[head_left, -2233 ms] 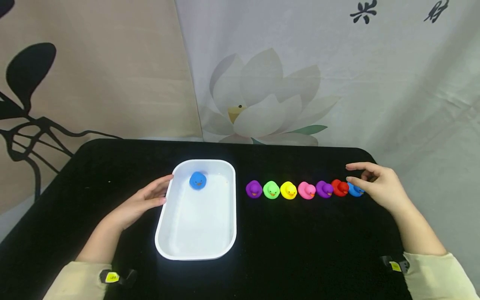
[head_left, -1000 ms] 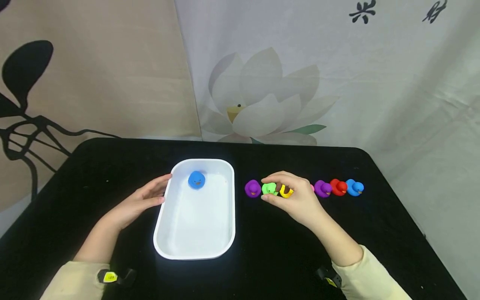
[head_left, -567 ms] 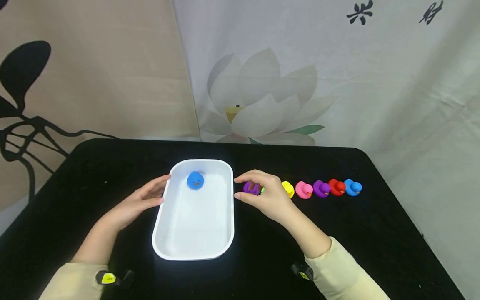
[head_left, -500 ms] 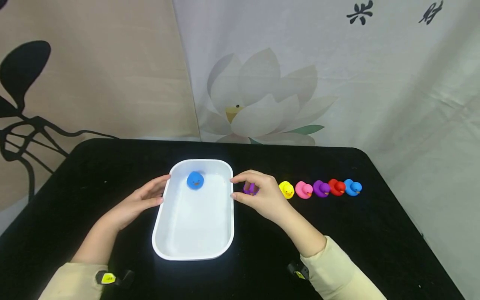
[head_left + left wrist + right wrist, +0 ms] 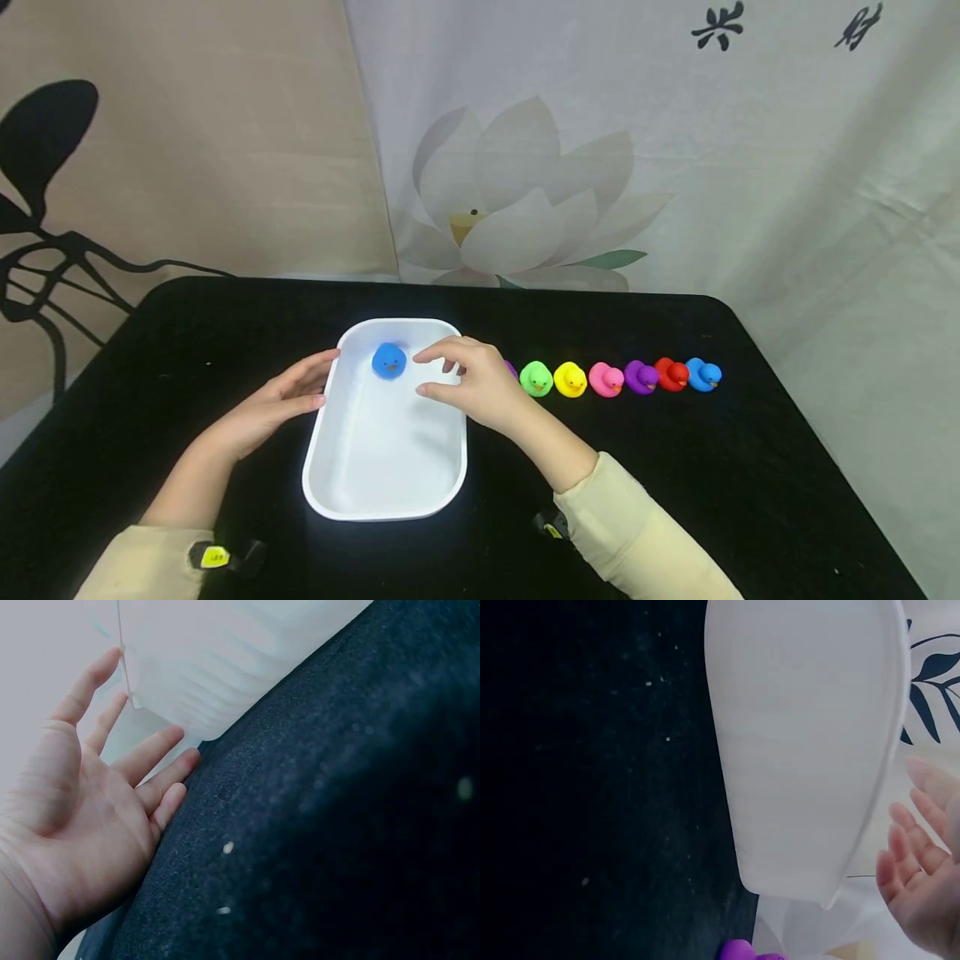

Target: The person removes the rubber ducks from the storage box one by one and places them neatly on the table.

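Note:
A white tray [image 5: 382, 467] stands on the black table, with a blue rubber duck [image 5: 389, 361] near its far end. My left hand [image 5: 288, 393] is at the tray's left rim, fingers extended; the left wrist view has its fingertips by the tray wall. Over the tray's right rim reaches my right hand [image 5: 480, 382], thumb and index finger apart, just right of the blue duck and with nothing between them. In the right wrist view, that hand [image 5: 926, 889] is above the rim and the tray's inside is hidden.
Right of the tray runs a row of rubber ducks: purple [image 5: 512, 368], partly behind the right hand, green [image 5: 536, 379], yellow [image 5: 571, 380], pink [image 5: 606, 380], another purple, red [image 5: 672, 375] and blue [image 5: 704, 375]. A printed curtain [image 5: 525, 167] hangs behind the table.
My right hand has swept left from the blue duck at the row's right end, past the other ducks, to over the tray. My left hand and the ducks have stayed put.

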The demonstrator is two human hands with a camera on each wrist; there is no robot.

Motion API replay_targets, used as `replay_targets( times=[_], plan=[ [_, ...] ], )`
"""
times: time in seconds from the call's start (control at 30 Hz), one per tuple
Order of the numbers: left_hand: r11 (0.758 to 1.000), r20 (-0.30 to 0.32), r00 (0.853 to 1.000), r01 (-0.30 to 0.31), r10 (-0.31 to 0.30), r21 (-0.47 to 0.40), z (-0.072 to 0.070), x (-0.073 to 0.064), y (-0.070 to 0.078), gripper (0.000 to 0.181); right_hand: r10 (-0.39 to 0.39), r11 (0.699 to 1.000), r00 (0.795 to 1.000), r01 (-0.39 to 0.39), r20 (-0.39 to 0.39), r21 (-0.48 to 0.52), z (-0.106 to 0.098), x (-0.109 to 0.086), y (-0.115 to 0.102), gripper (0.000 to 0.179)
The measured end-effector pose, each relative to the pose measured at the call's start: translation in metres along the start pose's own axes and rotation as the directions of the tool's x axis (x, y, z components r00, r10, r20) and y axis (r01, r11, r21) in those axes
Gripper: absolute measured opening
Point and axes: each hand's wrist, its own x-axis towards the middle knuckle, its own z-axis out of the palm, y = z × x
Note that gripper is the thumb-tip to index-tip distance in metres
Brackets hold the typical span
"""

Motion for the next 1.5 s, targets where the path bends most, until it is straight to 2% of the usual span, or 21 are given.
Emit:
replay_targets(
  times=[0.33,0.83,1.17,1.5],
  plan=[
    [1.000,-0.003,1.000,0.009,-0.009,0.010,-0.001,-0.001,0.001,0.057,0.033,0.999,0.996,-0.031,0.078,-0.023,0.016,0.024,0.008,0.037],
    [1.000,0.013,1.000,0.010,-0.010,0.002,-0.001,0.000,0.000,0.057,0.161,0.984,0.977,-0.147,0.142,-0.099,0.031,0.055,0.016,0.036],
    [1.000,0.004,1.000,0.023,-0.023,0.006,-0.002,-0.001,0.001,0.057,0.282,0.945,0.947,-0.245,0.157,-0.219,0.037,0.069,0.019,0.036],
    [1.000,0.019,1.000,0.011,-0.011,-0.007,-0.002,0.000,0.000,0.056,0.337,0.899,0.927,-0.263,0.168,-0.349,0.042,0.078,0.020,0.037]
  ],
)
